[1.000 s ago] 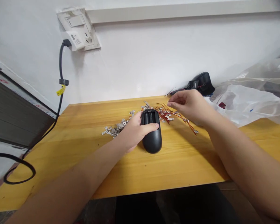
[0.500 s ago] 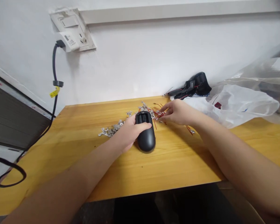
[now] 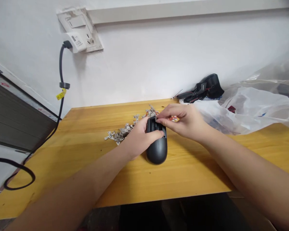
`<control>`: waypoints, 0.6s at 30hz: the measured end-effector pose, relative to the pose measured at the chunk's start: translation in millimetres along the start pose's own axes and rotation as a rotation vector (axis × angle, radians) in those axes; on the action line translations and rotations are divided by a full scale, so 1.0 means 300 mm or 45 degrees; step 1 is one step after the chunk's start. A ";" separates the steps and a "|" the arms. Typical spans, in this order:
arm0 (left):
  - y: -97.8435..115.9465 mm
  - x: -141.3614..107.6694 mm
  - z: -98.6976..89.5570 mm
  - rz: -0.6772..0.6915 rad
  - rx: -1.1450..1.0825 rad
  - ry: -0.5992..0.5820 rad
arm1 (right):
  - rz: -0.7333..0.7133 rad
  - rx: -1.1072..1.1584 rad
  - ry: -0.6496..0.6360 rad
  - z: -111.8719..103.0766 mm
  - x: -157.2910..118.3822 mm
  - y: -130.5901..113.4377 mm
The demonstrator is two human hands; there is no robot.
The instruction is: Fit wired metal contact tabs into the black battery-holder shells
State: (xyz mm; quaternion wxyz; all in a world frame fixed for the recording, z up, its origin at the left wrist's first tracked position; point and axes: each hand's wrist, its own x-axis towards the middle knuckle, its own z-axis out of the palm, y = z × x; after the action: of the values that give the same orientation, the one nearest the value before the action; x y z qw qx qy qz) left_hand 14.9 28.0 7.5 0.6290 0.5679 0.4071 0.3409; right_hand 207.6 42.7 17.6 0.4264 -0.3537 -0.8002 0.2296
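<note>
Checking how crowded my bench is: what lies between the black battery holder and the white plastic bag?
In the head view, the right hand lies there, above red-wired metal tabs, between the black battery holder and the white plastic bag.

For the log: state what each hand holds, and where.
The left hand grips the black battery case by its upper half; the right hand pinches a small metal tab between its fingertips.

On the table (image 3: 195, 170) I see the case (image 3: 157, 150) in the middle, and the tabs (image 3: 118, 134) lie just left of it. The bag (image 3: 255, 112) lies on the right part of the table, and the device (image 3: 213, 85) sits behind, near the wall (image 3: 159, 64). The socket (image 3: 79, 29) is on the wall, up on the left, and its cable (image 3: 61, 70) hangs down left of the table.
</note>
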 end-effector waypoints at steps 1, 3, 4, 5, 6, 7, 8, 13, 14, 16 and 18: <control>0.000 -0.001 0.000 -0.006 0.008 -0.019 | -0.025 -0.027 0.000 0.001 -0.002 0.000; 0.001 -0.002 -0.002 -0.016 0.030 -0.027 | -0.053 -0.089 0.012 0.001 -0.006 0.004; 0.002 -0.002 -0.003 -0.014 0.042 -0.033 | -0.072 -0.116 0.008 0.000 -0.007 0.007; 0.002 -0.002 -0.004 -0.006 0.052 -0.039 | -0.091 -0.137 -0.004 0.000 -0.008 0.009; 0.003 -0.003 -0.005 0.007 0.064 -0.047 | -0.104 -0.152 -0.020 0.000 -0.009 0.011; 0.003 -0.004 -0.006 0.025 0.083 -0.056 | -0.106 -0.157 -0.029 0.000 -0.009 0.012; 0.004 -0.005 -0.006 0.047 0.109 -0.061 | -0.094 -0.154 -0.033 -0.001 -0.009 0.011; 0.010 -0.013 -0.006 0.158 0.183 -0.091 | -0.018 -0.082 -0.036 -0.023 -0.010 -0.028; 0.012 -0.013 -0.006 0.191 0.169 -0.095 | 0.007 -0.029 -0.068 -0.031 -0.011 -0.037; 0.016 -0.015 -0.006 0.255 0.175 -0.077 | 0.107 0.123 -0.138 -0.046 -0.014 -0.050; 0.023 -0.016 -0.008 0.263 0.219 -0.038 | 0.245 0.312 -0.168 -0.057 -0.016 -0.053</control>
State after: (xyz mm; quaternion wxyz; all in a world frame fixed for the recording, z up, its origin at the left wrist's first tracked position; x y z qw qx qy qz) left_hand 10.8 25.5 14.8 0.5456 0.6634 0.3649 0.3593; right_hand 218.0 29.9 34.8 0.3887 -0.3582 -0.7551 0.3878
